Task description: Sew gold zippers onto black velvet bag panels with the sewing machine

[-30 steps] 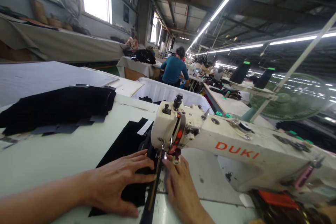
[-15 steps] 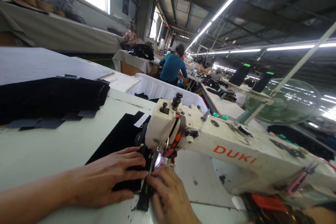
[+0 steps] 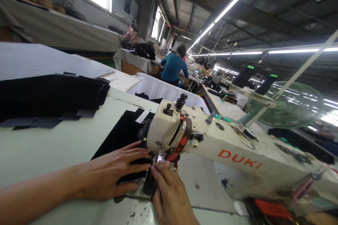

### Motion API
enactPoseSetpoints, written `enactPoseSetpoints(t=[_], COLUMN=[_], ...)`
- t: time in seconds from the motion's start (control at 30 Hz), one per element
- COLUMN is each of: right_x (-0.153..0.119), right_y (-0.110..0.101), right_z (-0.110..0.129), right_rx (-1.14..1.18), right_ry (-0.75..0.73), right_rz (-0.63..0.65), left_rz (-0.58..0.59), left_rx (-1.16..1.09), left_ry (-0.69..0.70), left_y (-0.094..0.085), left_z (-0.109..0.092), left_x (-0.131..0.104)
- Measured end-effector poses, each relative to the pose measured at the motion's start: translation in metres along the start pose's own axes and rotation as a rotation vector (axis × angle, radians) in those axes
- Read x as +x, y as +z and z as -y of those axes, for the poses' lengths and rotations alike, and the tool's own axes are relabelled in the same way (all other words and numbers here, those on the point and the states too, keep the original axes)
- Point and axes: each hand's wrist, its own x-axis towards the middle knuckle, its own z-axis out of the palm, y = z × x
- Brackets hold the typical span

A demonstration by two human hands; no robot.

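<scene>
My left hand lies flat with fingers spread on a black fabric piece, left of the needle area of a white sewing machine. A white label strip rests on the fabric's far part. A narrow black strip runs toward me from under the presser foot, which is lit by a small lamp. My right hand is at the strip's right edge, fingers close together and bent, gripping that edge near the foot. Its thumb is partly hidden.
A stack of black fabric pieces lies on the table at left. Behind the machine stands a white plastic bin. Thread cones, a green fan and pink-handled snips are at right. A person in a teal top sits farther off.
The black fabric and strip have slid forward under the foot, so less of the strip's near end shows. Both hands have moved slightly forward with it. The view has shifted a little.
</scene>
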Motion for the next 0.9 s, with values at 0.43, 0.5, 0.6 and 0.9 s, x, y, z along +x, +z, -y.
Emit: enactPoseSetpoints(t=[0.43,0.5,0.6,0.9], right_x=[-0.001,0.000,0.000,-0.009], right_y=[0.000,-0.001,0.001,0.031], right_z=[0.000,0.001,-0.002,-0.049], right_rx=[-0.002,-0.004,-0.021,-0.087], right_ry=[0.057,0.063,0.051,-0.203], right_rz=[0.066,0.071,0.073,-0.042], left_rz=[0.051,0.073,0.089,0.014], left_rx=[-0.085,-0.113,-0.171,0.040], left_ry=[-0.046,-0.059,-0.070,-0.243], left_y=[-0.001,-0.002,-0.003,0.000], left_z=[-0.001,-0.001,0.003,0.029], left_x=[0.004,0.004,0.005,0.006])
